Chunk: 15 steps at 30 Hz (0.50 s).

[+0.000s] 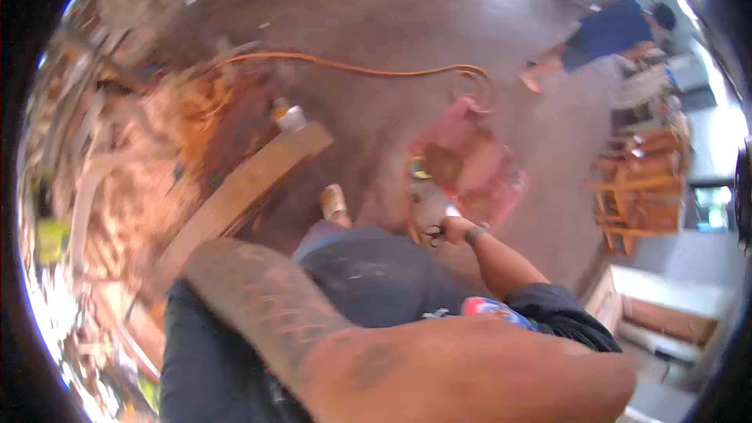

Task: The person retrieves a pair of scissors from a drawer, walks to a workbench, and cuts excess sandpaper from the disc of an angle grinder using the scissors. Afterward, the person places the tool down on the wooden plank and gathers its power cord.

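Observation:
My left arm is bent across the near foreground, tattooed along the forearm. My left hand (486, 368) is very close to the camera, its back showing large and its fingers hidden. My right hand (455, 229), with a dark band on the wrist, reaches forward and looks closed. A small dark looped object (434, 232) shows at its fingers, too blurred to name. Just beyond that hand is a pinkish-red box-like object (505, 196) with a brown surface, on the floor. Motion smears its details.
An orange hose or cord (352, 68) curves over the brown floor (376, 16). A long wooden plank (251, 184) lies to the left beside wood scraps (117, 211). A person in dark clothes (603, 35) bends at upper right. Stacked wooden pieces (642, 184) stand at right.

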Each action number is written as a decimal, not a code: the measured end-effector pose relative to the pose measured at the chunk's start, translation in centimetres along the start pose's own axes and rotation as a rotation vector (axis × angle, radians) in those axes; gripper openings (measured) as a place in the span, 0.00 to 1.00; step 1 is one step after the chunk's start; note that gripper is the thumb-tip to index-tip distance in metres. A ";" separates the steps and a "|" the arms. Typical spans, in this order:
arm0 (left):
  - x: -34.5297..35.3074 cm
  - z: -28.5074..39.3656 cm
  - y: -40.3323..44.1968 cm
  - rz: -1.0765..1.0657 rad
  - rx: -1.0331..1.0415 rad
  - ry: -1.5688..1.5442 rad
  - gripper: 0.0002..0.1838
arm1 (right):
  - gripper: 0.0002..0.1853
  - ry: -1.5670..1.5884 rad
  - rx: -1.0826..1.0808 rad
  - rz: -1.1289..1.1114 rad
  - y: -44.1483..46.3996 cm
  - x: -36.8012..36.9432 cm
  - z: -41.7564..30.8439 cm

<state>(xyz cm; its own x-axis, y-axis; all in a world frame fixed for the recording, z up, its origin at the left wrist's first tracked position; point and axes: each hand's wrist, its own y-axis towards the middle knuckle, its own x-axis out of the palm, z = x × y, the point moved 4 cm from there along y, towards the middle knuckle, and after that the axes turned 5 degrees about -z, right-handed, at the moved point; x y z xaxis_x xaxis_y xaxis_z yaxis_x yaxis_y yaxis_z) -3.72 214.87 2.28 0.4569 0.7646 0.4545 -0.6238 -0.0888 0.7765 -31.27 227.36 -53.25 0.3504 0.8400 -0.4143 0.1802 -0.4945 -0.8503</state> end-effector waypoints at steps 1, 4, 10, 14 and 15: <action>-2.4 1.3 1.0 -0.094 -0.008 -0.011 0.14 | 0.14 0.064 0.007 0.137 1.9 -0.6 2.5; -9.7 8.5 2.8 -0.237 -0.046 0.137 0.15 | 0.19 0.224 0.170 0.155 0.7 -9.8 1.0; -19.0 13.9 8.4 -0.120 -0.438 0.288 0.15 | 0.15 0.658 -0.026 0.357 6.2 -25.2 2.1; -29.9 12.2 8.3 -0.296 -0.220 0.747 0.19 | 0.18 1.756 -0.162 0.079 18.2 -30.4 11.4; -33.5 12.2 8.9 -0.369 -0.283 0.816 0.20 | 0.18 1.748 -0.162 0.077 18.9 -32.0 12.2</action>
<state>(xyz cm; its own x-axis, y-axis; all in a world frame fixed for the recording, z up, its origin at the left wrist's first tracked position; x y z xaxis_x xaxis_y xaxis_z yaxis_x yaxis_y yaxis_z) -16.87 180.67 -0.73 0.1372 0.9343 -0.3292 -0.7080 0.3249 0.6270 -50.25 193.91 -59.99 0.8296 -0.3340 0.4473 0.1608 -0.6243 -0.7645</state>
